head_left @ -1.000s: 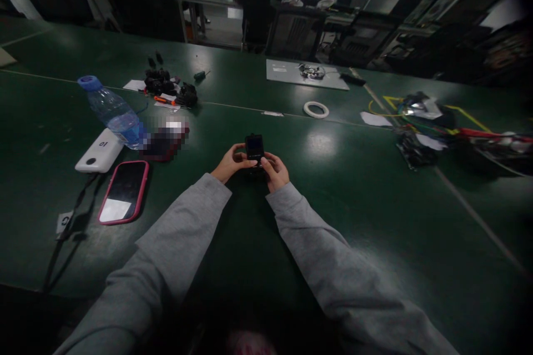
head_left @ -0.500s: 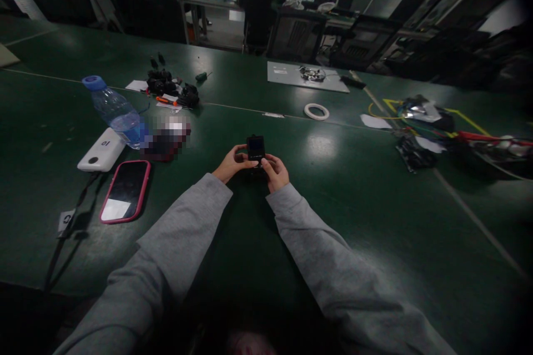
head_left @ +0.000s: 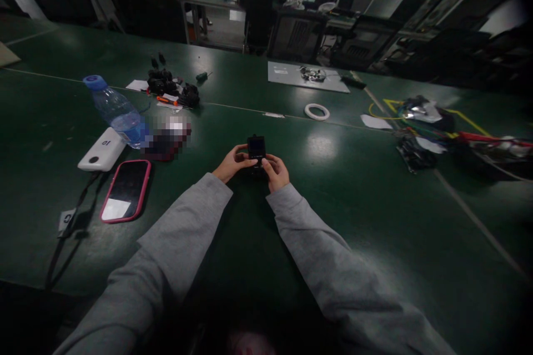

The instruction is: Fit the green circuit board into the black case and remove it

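Head view, read as a clock face, showed a green table (head_left: pixel 358 216) spread wide beneath both arms. On it a water bottle (head_left: pixel 114 112) stood between nine and ten o'clock, a pink-cased phone (head_left: pixel 125 191) lay towards half past eight, and a white block (head_left: pixel 102 150) sat at nine. Near the hub, the left hand (head_left: pixel 233 164) and right hand (head_left: pixel 278 172) gripped one thing between them, thumbs on its lower front. A white ring (head_left: pixel 317 118) lay at two. Smallest was the gripped thing, a black device (head_left: pixel 256 147), its screen dark. Getting hold of it looked done; handling seemed unfinished, though whether a thumb was pressing anything could not be told.
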Tool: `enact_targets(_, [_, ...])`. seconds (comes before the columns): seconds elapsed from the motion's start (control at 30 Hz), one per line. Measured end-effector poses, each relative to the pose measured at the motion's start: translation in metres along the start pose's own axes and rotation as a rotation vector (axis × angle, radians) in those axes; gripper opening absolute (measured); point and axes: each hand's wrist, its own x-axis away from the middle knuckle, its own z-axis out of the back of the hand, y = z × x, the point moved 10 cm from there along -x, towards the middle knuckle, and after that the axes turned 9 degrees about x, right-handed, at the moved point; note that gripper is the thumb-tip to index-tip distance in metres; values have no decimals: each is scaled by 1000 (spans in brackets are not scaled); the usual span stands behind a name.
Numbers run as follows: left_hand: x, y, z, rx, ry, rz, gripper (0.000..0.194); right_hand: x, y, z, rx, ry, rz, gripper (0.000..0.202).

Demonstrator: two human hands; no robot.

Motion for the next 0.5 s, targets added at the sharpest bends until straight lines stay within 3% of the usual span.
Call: enact_targets(0.5, [1, 2, 0, -15, 16, 2, 71, -3, 3, 0, -8, -2, -9, 61])
